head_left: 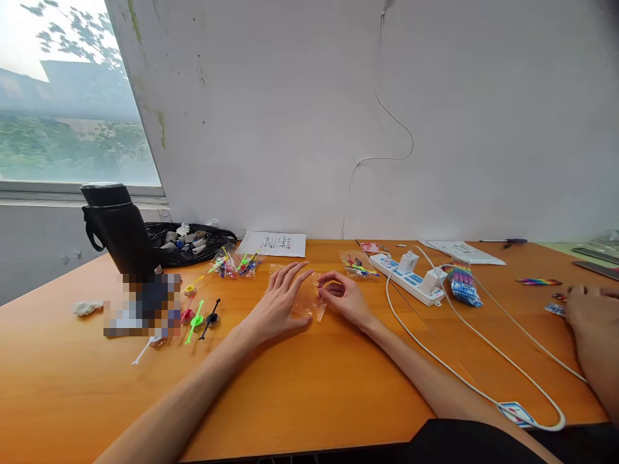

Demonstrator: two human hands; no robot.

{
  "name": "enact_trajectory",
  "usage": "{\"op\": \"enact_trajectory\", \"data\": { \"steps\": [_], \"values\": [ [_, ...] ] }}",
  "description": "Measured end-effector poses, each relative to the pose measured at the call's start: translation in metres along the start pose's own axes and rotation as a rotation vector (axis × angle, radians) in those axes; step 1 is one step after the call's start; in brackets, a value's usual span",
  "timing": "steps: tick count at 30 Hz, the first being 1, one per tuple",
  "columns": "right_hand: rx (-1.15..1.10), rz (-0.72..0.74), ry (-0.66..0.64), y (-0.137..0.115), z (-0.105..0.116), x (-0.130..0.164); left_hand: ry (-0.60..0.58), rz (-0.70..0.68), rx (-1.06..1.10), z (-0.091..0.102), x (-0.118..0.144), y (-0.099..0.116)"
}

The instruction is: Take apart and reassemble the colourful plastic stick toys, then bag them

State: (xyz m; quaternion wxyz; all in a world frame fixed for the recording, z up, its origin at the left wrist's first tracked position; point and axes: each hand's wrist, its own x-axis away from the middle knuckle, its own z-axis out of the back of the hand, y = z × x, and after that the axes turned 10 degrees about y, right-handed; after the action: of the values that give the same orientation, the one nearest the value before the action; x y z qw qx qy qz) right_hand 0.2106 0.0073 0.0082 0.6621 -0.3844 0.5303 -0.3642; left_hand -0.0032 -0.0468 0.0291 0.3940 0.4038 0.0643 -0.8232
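My left hand (280, 299) lies flat with fingers spread on a small clear plastic bag (309, 298) on the orange table (309, 386). My right hand (341, 296) pinches the bag's right edge with curled fingers. What is inside the bag is hidden. Loose coloured plastic spinner toys (198, 317) lie to the left of my left hand. More clear packets with coloured sticks (236, 264) sit behind it, and another packet (358, 265) lies behind my right hand.
A black bottle (120, 232) and a black bag of scraps (186, 243) stand at the back left. A white power strip (411, 277) with cables, a rainbow packet (463, 283), papers (275, 243) and another person's hand (592, 316) are on the right.
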Motion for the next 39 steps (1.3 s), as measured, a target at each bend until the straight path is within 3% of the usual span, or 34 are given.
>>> {"op": "enact_trajectory", "data": {
  "steps": [10, 20, 31, 36, 39],
  "values": [
    [-0.048, 0.037, 0.015, -0.006, 0.002, 0.0, 0.012, -0.004, -0.105, -0.001, 0.001, -0.011],
    [0.107, 0.19, 0.085, -0.007, 0.004, 0.0, 0.042, 0.028, -0.096, -0.005, 0.001, -0.015],
    [0.049, 0.161, 0.132, -0.012, -0.006, 0.005, 0.069, 0.119, -0.04, -0.011, 0.004, -0.023],
    [0.018, 0.148, 0.374, -0.031, 0.005, -0.004, 0.125, 0.187, 0.014, -0.011, 0.004, -0.027],
    [0.066, 0.17, 0.328, -0.059, 0.016, -0.011, 0.204, 0.265, 0.105, -0.014, 0.002, -0.029]
  ]
}}
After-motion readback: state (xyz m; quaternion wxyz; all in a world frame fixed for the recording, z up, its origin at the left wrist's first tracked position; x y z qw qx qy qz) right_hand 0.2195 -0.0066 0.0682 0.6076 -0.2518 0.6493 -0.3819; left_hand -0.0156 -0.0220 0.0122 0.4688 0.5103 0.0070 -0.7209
